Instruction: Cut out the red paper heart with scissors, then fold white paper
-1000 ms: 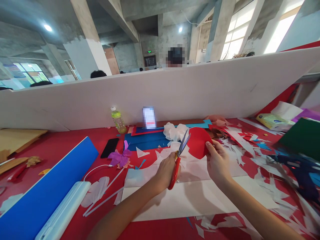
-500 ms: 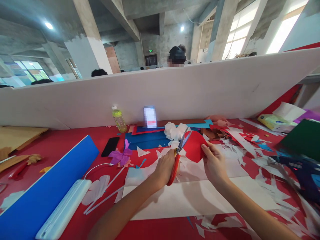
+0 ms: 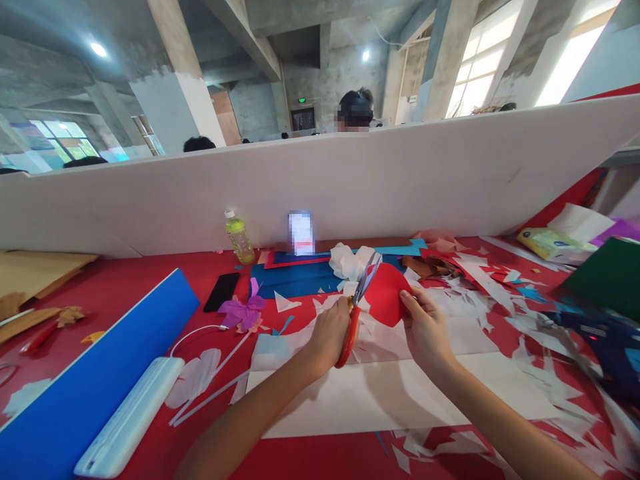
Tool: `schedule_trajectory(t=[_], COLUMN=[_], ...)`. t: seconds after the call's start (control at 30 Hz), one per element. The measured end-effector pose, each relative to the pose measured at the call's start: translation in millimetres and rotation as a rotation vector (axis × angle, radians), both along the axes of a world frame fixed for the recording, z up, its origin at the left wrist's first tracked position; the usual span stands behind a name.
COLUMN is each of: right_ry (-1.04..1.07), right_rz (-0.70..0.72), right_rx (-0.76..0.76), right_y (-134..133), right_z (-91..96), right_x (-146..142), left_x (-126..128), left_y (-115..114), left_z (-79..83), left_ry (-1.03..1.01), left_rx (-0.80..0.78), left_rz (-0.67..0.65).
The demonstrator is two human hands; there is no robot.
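My left hand (image 3: 327,333) is wrapped round the red handles of a pair of scissors (image 3: 356,308), whose blades point up and away into the edge of a red paper piece (image 3: 384,292). My right hand (image 3: 425,327) pinches that red paper at its right side, thumb on top. Both hands hover over a large white sheet (image 3: 400,393) lying on the red table (image 3: 125,287).
A blue board (image 3: 95,373) and a white power strip (image 3: 125,420) lie at the left. A black phone (image 3: 221,292), a purple paper flower (image 3: 241,312), a green bottle (image 3: 238,239) and blue sheets (image 3: 295,280) sit behind. Paper scraps and a dark glue gun (image 3: 600,340) crowd the right. A white divider (image 3: 350,187) backs the table.
Both hands have shifted slightly left with the scissors and red paper. The blades have moved further into the paper's edge.
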State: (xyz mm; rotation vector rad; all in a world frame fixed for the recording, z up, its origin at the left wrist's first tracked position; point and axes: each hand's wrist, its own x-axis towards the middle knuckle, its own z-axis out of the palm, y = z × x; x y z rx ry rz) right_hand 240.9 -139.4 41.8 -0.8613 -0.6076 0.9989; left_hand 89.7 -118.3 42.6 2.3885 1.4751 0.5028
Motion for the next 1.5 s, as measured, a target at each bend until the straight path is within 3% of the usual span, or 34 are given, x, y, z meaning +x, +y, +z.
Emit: schedule_trajectory(t=[0.43,0.63,0.8,0.93,1.03,1.17,1.27,1.33,1.4,1.5], right_ry=[0.080,0.067,0.040,-0.003,-0.021,-0.038,-0.034,-0.020,-0.007,0.006], right_rz=[0.016,-0.001,-0.068,-0.047,-0.075,-0.094,-0.065,-0.041,-0.021,0.019], right_rx=[-0.034,-0.039,-0.043,-0.021,-0.007,0.006,-0.003,-0.009,-0.018,-0.049], right_y=[0,3,10,9,8,9,9,7,4,-2], right_z=[-0.6,-2.6,-10.2,-10.3,-8.5,-8.6,-9.9,-10.3,-9.7,-6.2], right_x=[-2,2,11,12,12,13,11,8,4,-4], left_x=[-1,-2,-10,-24,-30,-34,-35,-32,-25,-8], left_y=[3,10,21,26,32,36,33,27,19,4], left_z=[-5.6,-12.2,-3.3,3.6,-3.4,-15.8,-11.9,-2.0,9.7,19.8], left_ry=[0.097,-0.015,-0.096,0.091,0.245,0.413,0.439,0.352,0.070,-0.564], left_rx=[0.063,0.085,0.116,0.048,0.009,-0.018,-0.024,-0.010,-0.046,-0.471], left_rz=[0.010,0.016,0.043,0.138,0.175,0.151,0.115,0.102,0.051,-0.179])
